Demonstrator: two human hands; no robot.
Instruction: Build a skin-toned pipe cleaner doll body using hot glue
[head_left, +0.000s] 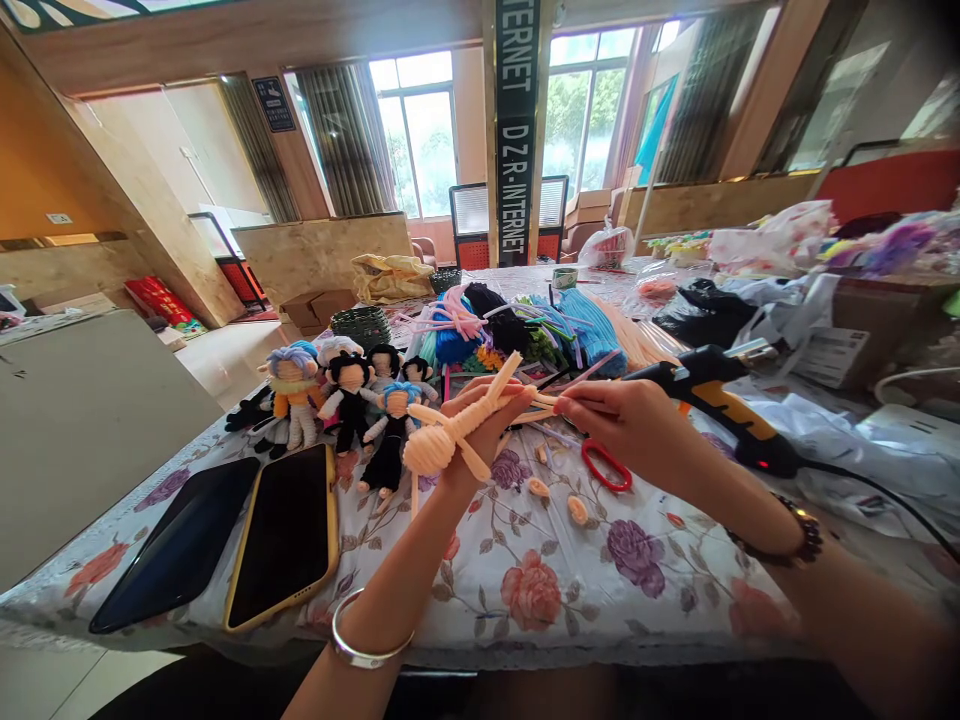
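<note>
A peach pipe-cleaner doll (431, 450) with a round wound head, arms and legs lies across my left hand (484, 420), whose fingers are closed around its body. The head points toward the lower left, the legs toward the upper right. My right hand (622, 410) pinches the end of a peach pipe cleaner (541, 400) that runs from the doll's leg end. Just below my right hand lies a pair of scissors with red handles (606, 466); its blades are hidden. Small peach coiled pieces (577, 510) rest on the cloth nearby.
Several finished dolls (350, 395) stand at the left, behind two phones (289, 535). Pipe-cleaner bundles (592, 325) are heaped at the back. A black and yellow glue gun (724, 405) lies at the right, its cord trailing off. Bags and a cardboard box (862, 335) fill the far right.
</note>
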